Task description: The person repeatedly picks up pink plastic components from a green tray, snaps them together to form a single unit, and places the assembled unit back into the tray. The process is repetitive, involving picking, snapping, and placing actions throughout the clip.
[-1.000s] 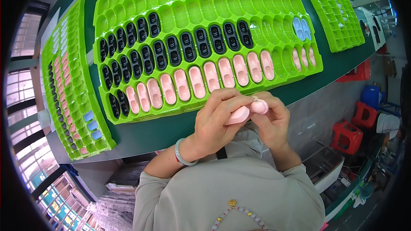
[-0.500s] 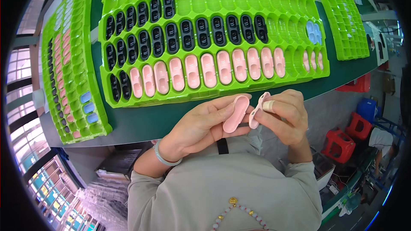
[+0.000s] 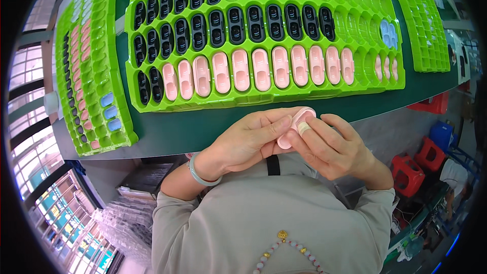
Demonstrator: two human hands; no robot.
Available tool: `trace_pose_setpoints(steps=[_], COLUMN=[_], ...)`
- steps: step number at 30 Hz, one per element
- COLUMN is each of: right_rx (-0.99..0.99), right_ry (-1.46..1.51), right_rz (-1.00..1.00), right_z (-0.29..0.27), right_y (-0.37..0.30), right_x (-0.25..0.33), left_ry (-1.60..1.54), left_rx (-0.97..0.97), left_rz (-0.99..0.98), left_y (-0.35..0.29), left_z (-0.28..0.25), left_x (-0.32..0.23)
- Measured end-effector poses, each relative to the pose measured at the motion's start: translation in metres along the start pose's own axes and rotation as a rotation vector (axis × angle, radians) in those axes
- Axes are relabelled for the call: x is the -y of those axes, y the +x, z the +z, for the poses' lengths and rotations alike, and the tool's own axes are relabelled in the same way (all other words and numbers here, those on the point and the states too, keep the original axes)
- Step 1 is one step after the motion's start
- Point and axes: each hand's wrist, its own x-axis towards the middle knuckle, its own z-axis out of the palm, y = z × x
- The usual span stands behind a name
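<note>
In front of the green tray, my left hand (image 3: 253, 139) grips a pink oval case shell (image 3: 285, 142) between thumb and fingers, holding it tilted. My right hand (image 3: 327, 147), with a pale bandage (image 3: 303, 128) round one finger, has its fingertips pressed on the shell's open face. The slim pink insert seen earlier in the right hand is now covered by the fingers; whether it sits inside the shell I cannot tell. Nearest to both hands is the tray row of pink case pieces (image 3: 280, 68).
A large green tray (image 3: 355, 73) carries rows of black case pieces (image 3: 255, 24), with light blue pieces (image 3: 388, 34) at its right. Other green trays stand at left (image 3: 122, 139) and right (image 3: 431, 63). Beyond the dark green table (image 3: 213, 116) are red stools (image 3: 406, 175). Another person (image 3: 455, 177) is at far right.
My right hand has brought the pink insert over onto the shell, and its fingers now press there. Both pieces were apart before. The trays appear shifted slightly right and up in view.
</note>
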Motion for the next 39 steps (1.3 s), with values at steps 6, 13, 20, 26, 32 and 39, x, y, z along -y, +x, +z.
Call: trace_pose_setpoints(steps=[6, 13, 20, 26, 32, 39], right_rx=[0.077, 0.091, 0.094, 0.044, 0.043, -0.009], right_ry=[0.316, 0.589, 0.632, 0.64, 0.732, 0.614], right_rz=[0.151, 0.311, 0.367, 0.371, 0.375, 0.408], right_z=[-0.012, -0.007, -0.006, -0.011, -0.013, -0.013], right_y=[0.001, -0.006, -0.006, -0.004, -0.007, -0.002], right_x=[-0.008, -0.016, -0.01, -0.002, -0.002, 0.007], left_ry=[0.214, 0.295, 0.161, 0.087, 0.131, 0.225], left_rx=[0.194, 0.273, 0.275, 0.289, 0.289, 0.064], left_rz=[0.04, -0.117, -0.03, -0.005, 0.105, 0.136], left_y=[-0.002, 0.001, -0.003, 0.0, 0.006, -0.002], left_z=[0.003, -0.005, -0.008, -0.021, -0.03, 0.001], left_x=[-0.006, -0.009, 0.006, 0.023, 0.033, 0.03])
